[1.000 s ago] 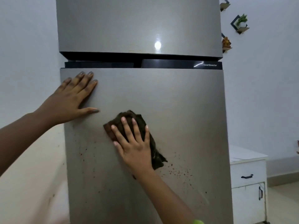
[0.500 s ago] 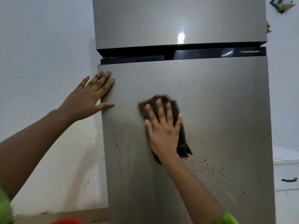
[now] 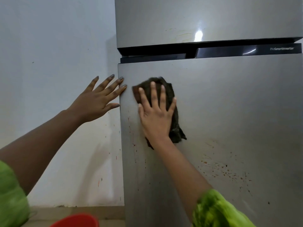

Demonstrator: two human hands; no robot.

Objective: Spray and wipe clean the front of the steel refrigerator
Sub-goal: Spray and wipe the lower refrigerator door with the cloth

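Wiping is underway: the right hand (image 3: 155,115), its grip flat and open, presses the dark cloth (image 3: 173,112) against the refrigerator door (image 3: 229,112). The left hand (image 3: 98,100), fingers spread, braces the edge beside it. Red splatter (image 3: 226,171) below-right of the grip likely calls for downward strokes.

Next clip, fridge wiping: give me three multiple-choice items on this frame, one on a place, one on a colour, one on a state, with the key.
1. Where is the cloth?
A. on the upper door
B. on the lower door, near its left edge
C. in the bucket

2. What colour is the bucket at the bottom edge?
A. red
B. blue
C. white

3. How is the left hand?
A. gripping a spray bottle
B. closed in a fist
C. open, fingers spread at the lower door's left edge

Key: B, the right hand presses the cloth flat on the lower door; A, a red rim shows; C, the fingers are splayed and hold nothing.
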